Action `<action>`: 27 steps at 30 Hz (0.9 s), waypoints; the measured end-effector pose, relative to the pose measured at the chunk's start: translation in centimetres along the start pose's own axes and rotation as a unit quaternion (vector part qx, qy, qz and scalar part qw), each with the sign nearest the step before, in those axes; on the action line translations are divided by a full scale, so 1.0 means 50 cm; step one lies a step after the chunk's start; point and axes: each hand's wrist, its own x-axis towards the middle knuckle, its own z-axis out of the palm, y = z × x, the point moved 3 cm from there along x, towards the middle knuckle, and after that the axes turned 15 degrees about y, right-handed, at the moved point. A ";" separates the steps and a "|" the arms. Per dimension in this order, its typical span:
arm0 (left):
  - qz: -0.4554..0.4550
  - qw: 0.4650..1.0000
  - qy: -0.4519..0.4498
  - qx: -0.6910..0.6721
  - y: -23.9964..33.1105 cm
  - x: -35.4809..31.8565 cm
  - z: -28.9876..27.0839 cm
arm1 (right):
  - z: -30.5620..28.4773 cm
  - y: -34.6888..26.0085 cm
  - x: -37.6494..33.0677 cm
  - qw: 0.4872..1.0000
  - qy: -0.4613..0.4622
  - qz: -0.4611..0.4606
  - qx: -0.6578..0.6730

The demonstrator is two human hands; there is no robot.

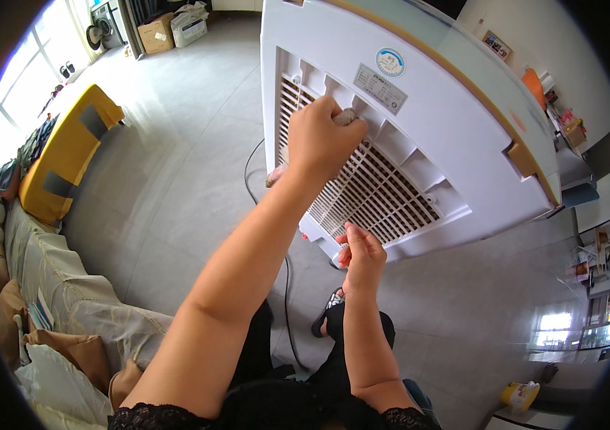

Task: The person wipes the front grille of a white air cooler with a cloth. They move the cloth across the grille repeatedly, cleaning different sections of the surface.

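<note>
Nearest, the right hand (362, 254) pinches the lower edge of the slatted grille (362, 190) on the white cooler (427, 122), while farther up the left hand (319, 140) presses a bunched cloth (346, 117) near its top edge, so the wiping seems still under way, lower slats apparently untouched.

Bare floor (176, 179) lies open left of the cooler (419, 115); cable (287, 301) crosses below
</note>
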 end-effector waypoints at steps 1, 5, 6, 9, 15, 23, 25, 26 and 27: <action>-0.035 0.999 0.001 -0.039 -0.004 -0.011 -0.003 | -0.001 0.003 -0.001 1.000 -0.004 -0.003 -0.001; -0.144 0.984 -0.047 -0.099 0.005 -0.028 0.011 | -0.006 0.016 0.006 1.000 -0.001 0.000 0.001; -0.110 0.989 -0.038 -0.095 -0.019 -0.033 0.024 | -0.010 0.016 0.005 1.000 0.005 0.002 -0.004; -0.058 0.996 -0.042 -0.058 -0.048 -0.041 0.026 | -0.009 0.014 0.006 1.000 0.012 0.010 -0.013; -0.311 0.889 -0.039 -0.333 -0.096 -0.085 0.047 | -0.016 0.035 0.029 1.000 0.012 -0.002 0.000; -0.320 0.878 -0.008 -0.357 -0.086 -0.054 0.045 | -0.020 0.094 0.067 1.000 0.011 -0.026 -0.007; -0.311 0.890 -0.016 -0.334 -0.091 -0.062 0.056 | -0.022 0.110 0.076 0.999 0.007 -0.031 -0.016; -0.316 0.894 -0.032 -0.316 -0.092 -0.070 0.058 | -0.022 0.116 0.080 0.999 -0.001 -0.038 -0.018; -0.321 0.898 -0.048 -0.298 -0.092 -0.082 0.059 | -0.021 0.121 0.082 0.999 -0.008 -0.042 -0.012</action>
